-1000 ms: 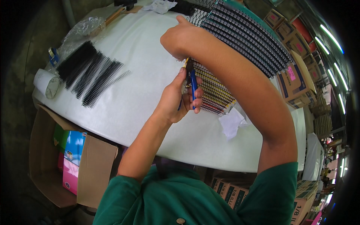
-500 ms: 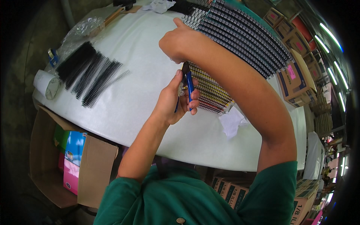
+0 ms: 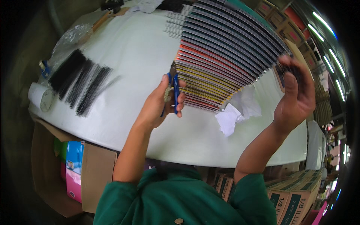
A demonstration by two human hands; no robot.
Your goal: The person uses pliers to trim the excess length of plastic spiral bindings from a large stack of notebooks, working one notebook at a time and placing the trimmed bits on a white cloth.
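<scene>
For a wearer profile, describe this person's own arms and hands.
Loose, short dark-green sleeves cover the upper arms and match the green shirt. Below them the forearms are bare. The left hand and right hand wear no gloves; no watch or bracelet shows.

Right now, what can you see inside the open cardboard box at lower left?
A blue-and-pink item and something green show; the brown flap hides whatever lies behind it.
</scene>
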